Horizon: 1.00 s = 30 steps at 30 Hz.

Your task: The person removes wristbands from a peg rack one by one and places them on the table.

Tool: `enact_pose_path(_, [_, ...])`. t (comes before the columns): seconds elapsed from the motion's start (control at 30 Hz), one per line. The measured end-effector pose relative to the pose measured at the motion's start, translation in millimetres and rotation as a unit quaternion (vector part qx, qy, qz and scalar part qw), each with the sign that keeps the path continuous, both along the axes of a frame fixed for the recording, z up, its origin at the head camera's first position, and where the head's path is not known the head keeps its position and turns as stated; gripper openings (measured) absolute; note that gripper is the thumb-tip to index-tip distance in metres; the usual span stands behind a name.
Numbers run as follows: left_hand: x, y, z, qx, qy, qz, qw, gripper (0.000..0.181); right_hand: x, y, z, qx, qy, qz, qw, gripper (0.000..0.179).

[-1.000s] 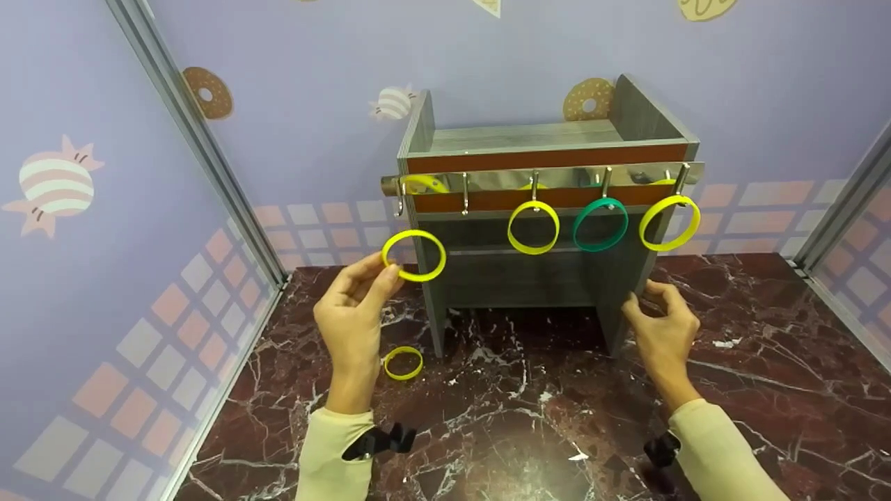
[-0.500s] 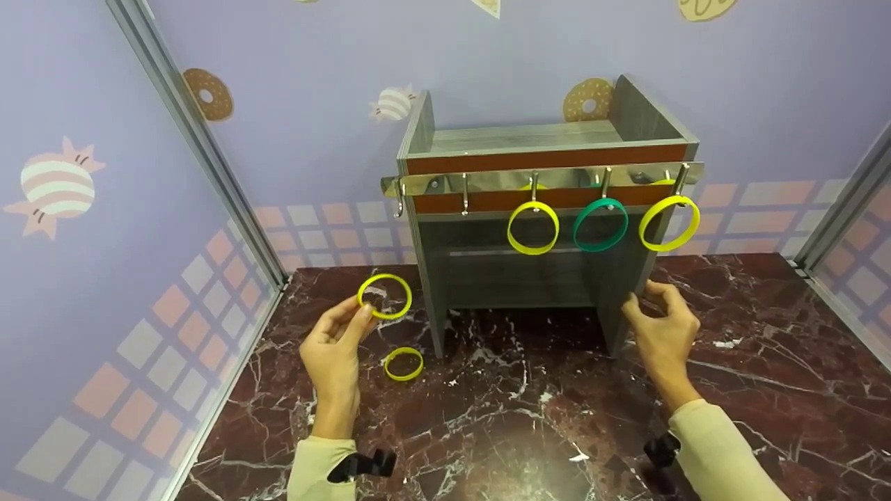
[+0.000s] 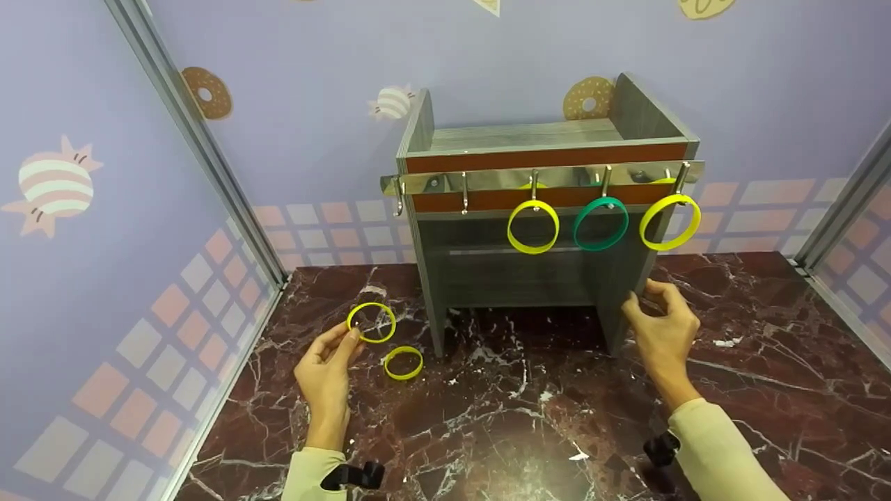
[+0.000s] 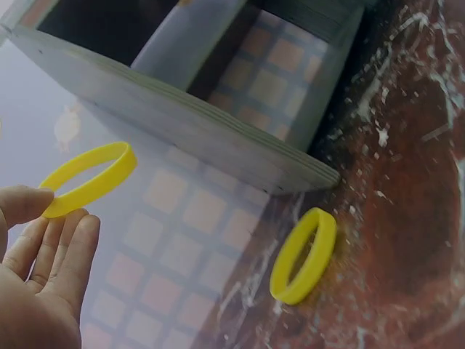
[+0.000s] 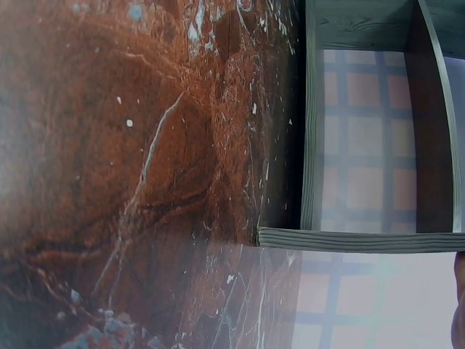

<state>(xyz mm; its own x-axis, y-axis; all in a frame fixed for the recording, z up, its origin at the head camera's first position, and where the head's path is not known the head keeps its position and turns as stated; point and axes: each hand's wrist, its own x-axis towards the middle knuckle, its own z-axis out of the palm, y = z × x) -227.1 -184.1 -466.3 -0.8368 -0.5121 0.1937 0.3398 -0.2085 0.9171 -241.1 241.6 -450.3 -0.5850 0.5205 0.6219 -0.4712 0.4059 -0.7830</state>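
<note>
My left hand [image 3: 324, 376] pinches a yellow ring [image 3: 371, 322] between thumb and fingers, low over the left part of the table. Beside it a second yellow ring [image 4: 304, 256] rests on the marble-patterned tabletop. At the front edge of the grey wooden shelf's right side panel [image 3: 630, 306], my right hand [image 3: 665, 334] grips with bent fingers and thumb. Only a sliver of that hand shows in the right wrist view. Along the shelf front runs a metal hook rail [image 3: 501, 181]. From its hooks hang a yellow ring [image 3: 533, 249], a green ring [image 3: 601, 247] and another yellow ring [image 3: 669, 247].
Two bare hooks [image 3: 465, 193] are at the rail's left end. The dark red table [image 3: 501, 431] extends in front of the shelf. Patterned walls [image 3: 313, 104] close in the back and sides, with a metal corner post [image 3: 202, 146] at left.
My left hand has moved down and to the left with its yellow ring, from just below the leftmost hook to low near the table. The right hand stays in place.
</note>
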Motion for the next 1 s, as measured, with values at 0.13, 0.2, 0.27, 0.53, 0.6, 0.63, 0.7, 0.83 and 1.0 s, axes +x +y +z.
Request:
enact_pose_path(0.13, [-0.4,-4.2,-8.3,0.006,-0.02,0.008,0.9997,0.019,0.3,0,-0.1,0.0,-0.004,-0.003,1.0,0.017])
enact_pose_path(0.2, [-0.1,-6.0,-11.7,0.009,-0.029,0.011,0.9995,0.018,0.3,0,0.0,0.0,-0.004,-0.003,1.0,0.017])
enact_pose_path(0.27, [0.3,-8.0,-15.2,0.007,-0.038,0.014,0.9992,0.018,0.3,0,-0.1,0.0,-0.003,-0.003,1.0,0.017])
enact_pose_path(0.53, [-0.2,-16.9,-30.9,-0.005,-0.073,0.013,0.9972,0.023,0.4,1,-0.3,0.005,-0.002,-0.007,1.0,0.017])
enact_pose_path(0.6, [-1.5,-19.6,-34.5,-0.002,-0.081,0.011,0.9966,0.027,0.5,1,0.0,0.003,-0.001,-0.006,1.0,0.017])
enact_pose_path(0.63, [-2.1,-20.7,-36.1,-0.004,-0.086,0.011,0.9962,0.029,0.6,1,0.1,0.002,-0.001,-0.006,1.0,0.017])
enact_pose_path(0.7, [-3.1,-23.3,-39.6,-0.007,-0.095,0.011,0.9954,0.031,0.7,0,0.3,0.002,0.0,-0.005,1.0,0.017])
enact_pose_path(0.83, [-4.3,-27.8,-46.8,-0.023,-0.114,0.012,0.9931,0.033,0.6,0,0.0,0.006,0.001,-0.003,1.0,0.017])
enact_pose_path(1.0, [-6.0,-31.6,-54.8,-0.032,-0.131,0.016,0.9907,0.034,1.0,0,0.0,0.009,0.001,-0.007,0.9999,0.017])
